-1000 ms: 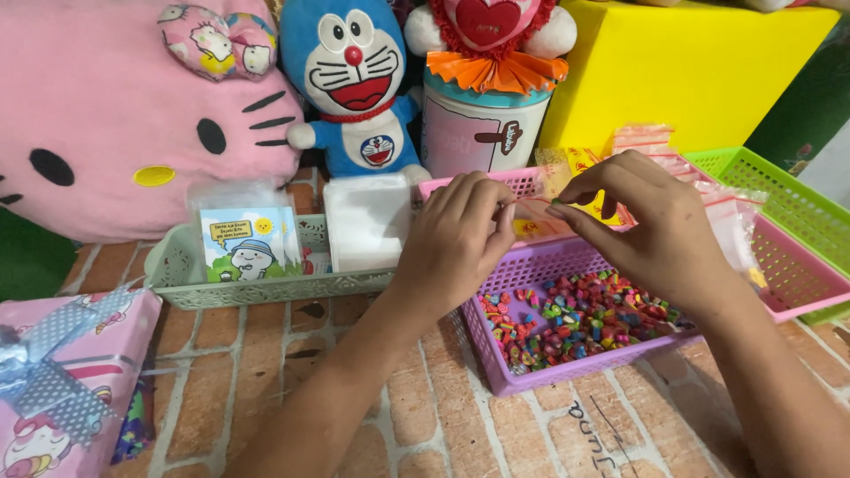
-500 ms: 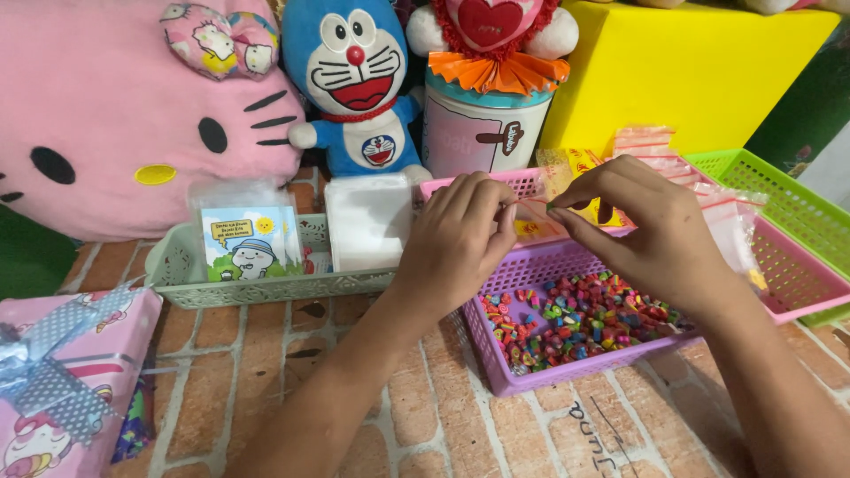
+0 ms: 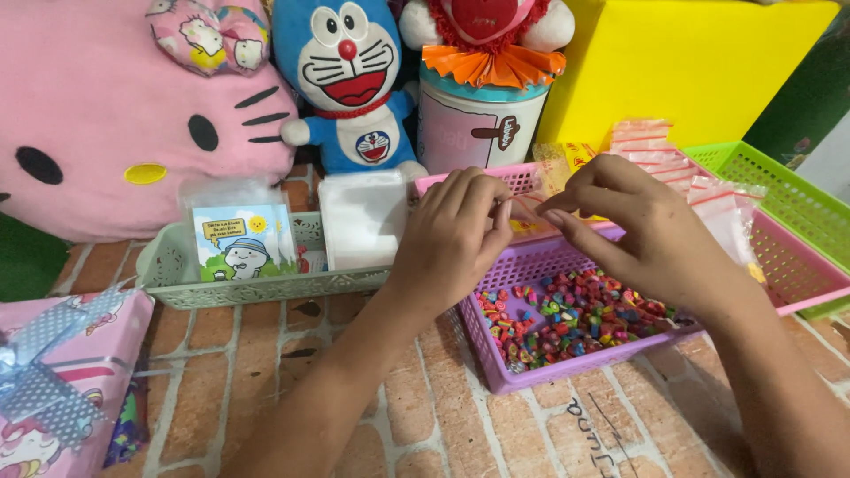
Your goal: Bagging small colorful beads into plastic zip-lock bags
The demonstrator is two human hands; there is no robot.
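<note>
A small clear bag [image 3: 529, 209] with a red strip is pinched between the fingertips of both hands, just above the back edge of the purple basket [image 3: 496, 367]. The left hand [image 3: 452, 243] is curled, its thumb and forefinger closed on the left end of the bag. The right hand [image 3: 642, 235] is arched over the purple basket, its thumb and forefinger closed on the right end of the bag. The purple basket is set on a brick-patterned surface [image 3: 266, 354] and is filled with small many-coloured beads [image 3: 575, 319]. Behind the purple basket, and touching it, a pink basket [image 3: 797, 265] is seen, with more clear bags [image 3: 673, 164] heaped in it. Right of the pink basket, a green basket [image 3: 797, 199] is partly shown. Left of the purple basket, a grey-green basket [image 3: 230, 288] is placed, in which a pack of cartoon cards [image 3: 239, 239] and a white packet [image 3: 361, 217] are stood upright. Behind the grey-green basket, a large pink cat plush [image 3: 115, 115] and a blue cat plush [image 3: 350, 84] are propped. Behind the pink basket, a white tin [image 3: 474, 128] is topped by a red and orange doll [image 3: 491, 35]. A yellow box [image 3: 691, 62] is set behind the bags. Far left of the purple basket, at the near edge, a pink gift box [image 3: 62, 381] with a ribbon is seen in part.
</note>
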